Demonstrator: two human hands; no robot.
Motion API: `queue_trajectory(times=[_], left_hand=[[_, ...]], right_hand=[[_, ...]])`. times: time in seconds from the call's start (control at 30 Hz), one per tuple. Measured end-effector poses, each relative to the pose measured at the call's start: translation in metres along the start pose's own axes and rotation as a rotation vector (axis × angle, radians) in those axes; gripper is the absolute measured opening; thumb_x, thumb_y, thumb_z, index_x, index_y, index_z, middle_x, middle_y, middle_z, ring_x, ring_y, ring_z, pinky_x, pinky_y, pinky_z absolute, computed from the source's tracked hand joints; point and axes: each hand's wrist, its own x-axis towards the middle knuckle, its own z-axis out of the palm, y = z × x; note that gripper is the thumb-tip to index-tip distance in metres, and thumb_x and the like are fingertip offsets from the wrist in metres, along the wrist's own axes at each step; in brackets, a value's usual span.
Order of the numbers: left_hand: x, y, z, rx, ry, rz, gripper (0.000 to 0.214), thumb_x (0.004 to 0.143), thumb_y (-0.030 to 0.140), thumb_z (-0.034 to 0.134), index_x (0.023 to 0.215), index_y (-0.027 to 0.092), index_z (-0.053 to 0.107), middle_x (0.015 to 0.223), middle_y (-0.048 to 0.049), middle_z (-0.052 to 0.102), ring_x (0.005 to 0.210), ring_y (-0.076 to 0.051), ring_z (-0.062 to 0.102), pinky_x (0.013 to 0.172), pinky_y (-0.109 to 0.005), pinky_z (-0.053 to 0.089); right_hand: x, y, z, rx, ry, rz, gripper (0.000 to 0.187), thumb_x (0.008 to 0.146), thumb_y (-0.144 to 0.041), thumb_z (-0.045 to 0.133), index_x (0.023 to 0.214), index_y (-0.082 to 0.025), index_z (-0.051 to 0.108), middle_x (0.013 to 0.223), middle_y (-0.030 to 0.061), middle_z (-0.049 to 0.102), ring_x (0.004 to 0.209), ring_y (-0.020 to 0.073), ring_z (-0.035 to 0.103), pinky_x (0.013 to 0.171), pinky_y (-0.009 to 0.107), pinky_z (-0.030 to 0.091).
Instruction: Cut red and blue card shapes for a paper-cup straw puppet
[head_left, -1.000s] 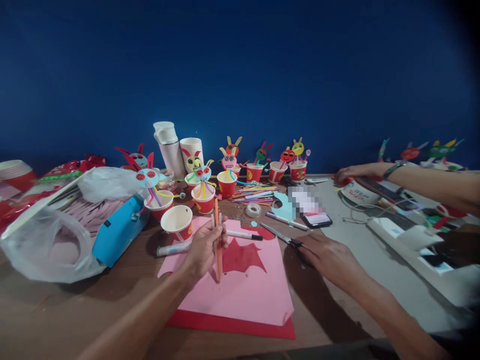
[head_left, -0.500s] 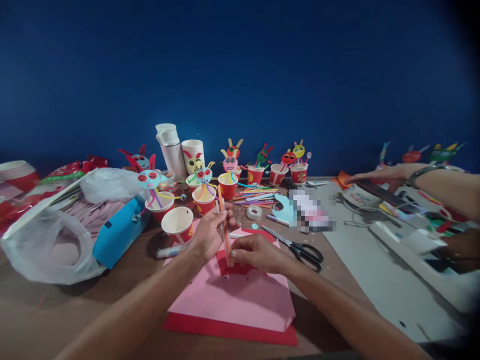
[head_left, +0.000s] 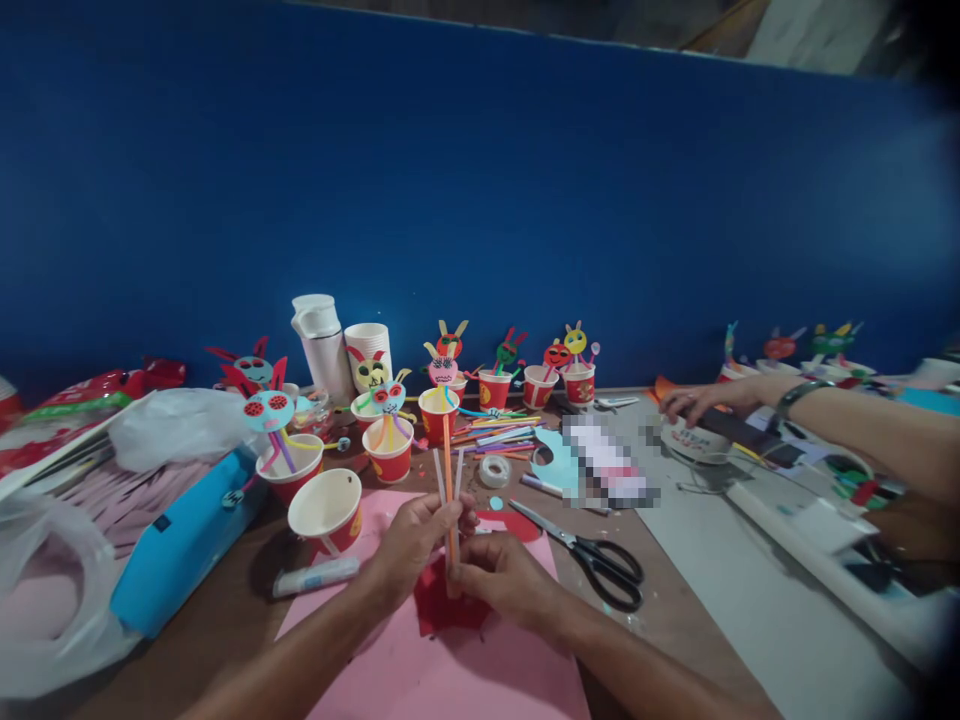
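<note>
My left hand [head_left: 416, 548] pinches a small bunch of drinking straws [head_left: 448, 455], an orange one between two pale ones, upright with their tops fanned apart. Lower down, my right hand [head_left: 514, 582] grips the bottom ends of the same straws between thumb and fingers. Beneath both hands lie a red paper piece [head_left: 450, 612] and a pink paper sheet [head_left: 442, 675]. Black-handled scissors [head_left: 611, 572] rest to the right of my right hand. Left of my left hand are a paper cup [head_left: 326, 510] and a pale tube [head_left: 315, 577].
Paper cups with bunny-like straw figures [head_left: 390, 450] stand along the back. Loose coloured straws [head_left: 495, 435] and a tape roll [head_left: 495, 471] lie ahead. A plastic bag [head_left: 56, 620] sits at left. At right, another person's hand [head_left: 697, 400] reaches over a white bowl [head_left: 694, 440].
The view has tilted up and shifted slightly. The straws now stand more upright, with their tops spread so three show. The other person's hand has drawn in over the dark object near the bowl.
</note>
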Motion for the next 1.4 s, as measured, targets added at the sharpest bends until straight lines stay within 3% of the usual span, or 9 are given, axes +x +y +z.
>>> queue_trajectory(times=[0.27, 0.57, 0.8, 0.97, 1.17, 1.27, 1.4], left_hand=[[0.002, 0.001, -0.003, -0.003, -0.025, -0.017, 0.024, 0.074, 0.036, 0.057, 0.076, 0.012, 0.061, 0.069, -0.004, 0.06, 0.059, -0.012, 0.055, 0.054, -0.021, 0.041], [0.001, 0.003, -0.003, 0.041, -0.037, -0.042, 0.033, 0.071, 0.043, 0.056, 0.069, 0.011, 0.058, 0.054, -0.0007, 0.054, 0.046, -0.008, 0.048, 0.044, -0.019, 0.034], [-0.001, 0.001, -0.005, 0.13, 0.091, 0.011, 0.025, 0.067, 0.035, 0.062, 0.077, 0.013, 0.056, 0.051, 0.0041, 0.051, 0.041, -0.005, 0.041, 0.04, -0.016, 0.028], [-0.004, 0.001, -0.003, 0.111, 0.081, 0.113, 0.025, 0.069, 0.033, 0.059, 0.081, 0.011, 0.059, 0.047, 0.0046, 0.048, 0.04, -0.006, 0.04, 0.041, -0.019, 0.03], [-0.015, 0.006, 0.005, 0.144, 0.075, 0.148, 0.027, 0.069, 0.031, 0.06, 0.088, 0.011, 0.059, 0.051, 0.0035, 0.052, 0.047, -0.008, 0.047, 0.048, -0.02, 0.037], [-0.019, 0.008, 0.008, 0.138, -0.043, 0.094, 0.037, 0.066, 0.029, 0.063, 0.099, 0.014, 0.057, 0.063, 0.0009, 0.058, 0.054, -0.009, 0.05, 0.052, -0.02, 0.039], [-0.019, 0.006, 0.006, 0.125, -0.159, -0.07, 0.036, 0.067, 0.037, 0.062, 0.093, 0.013, 0.059, 0.069, -0.0015, 0.059, 0.054, -0.007, 0.05, 0.049, -0.018, 0.035]], right_hand=[[-0.001, -0.002, 0.004, 0.186, -0.085, 0.054, 0.017, 0.077, -0.021, 0.046, 0.068, -0.013, 0.057, 0.061, -0.0007, 0.058, 0.05, 0.0082, 0.051, 0.046, 0.018, 0.037], [0.001, 0.0, -0.002, 0.26, -0.166, 0.134, 0.022, 0.076, -0.034, 0.052, 0.07, -0.013, 0.052, 0.063, 0.0015, 0.06, 0.047, 0.0077, 0.05, 0.047, 0.02, 0.038], [0.001, -0.008, -0.011, 0.219, -0.039, 0.09, 0.027, 0.078, -0.04, 0.052, 0.069, -0.014, 0.05, 0.057, -0.0024, 0.05, 0.048, 0.0069, 0.041, 0.046, 0.02, 0.029], [0.006, -0.001, -0.017, 0.249, 0.108, 0.053, 0.033, 0.079, -0.043, 0.051, 0.062, -0.016, 0.045, 0.054, -0.0057, 0.036, 0.048, 0.0064, 0.029, 0.045, 0.02, 0.022], [0.006, 0.0, -0.021, 0.248, 0.155, 0.052, 0.036, 0.079, -0.046, 0.051, 0.061, -0.016, 0.042, 0.053, -0.0058, 0.034, 0.049, 0.0071, 0.028, 0.046, 0.02, 0.022], [0.007, -0.001, -0.04, 0.244, 0.064, 0.048, 0.036, 0.078, -0.048, 0.051, 0.062, -0.016, 0.044, 0.053, -0.0058, 0.034, 0.049, 0.007, 0.026, 0.046, 0.02, 0.02], [0.006, -0.004, -0.066, 0.143, -0.311, 0.048, 0.035, 0.073, -0.047, 0.058, 0.066, -0.013, 0.053, 0.055, -0.0047, 0.04, 0.051, 0.0066, 0.031, 0.048, 0.019, 0.024]])
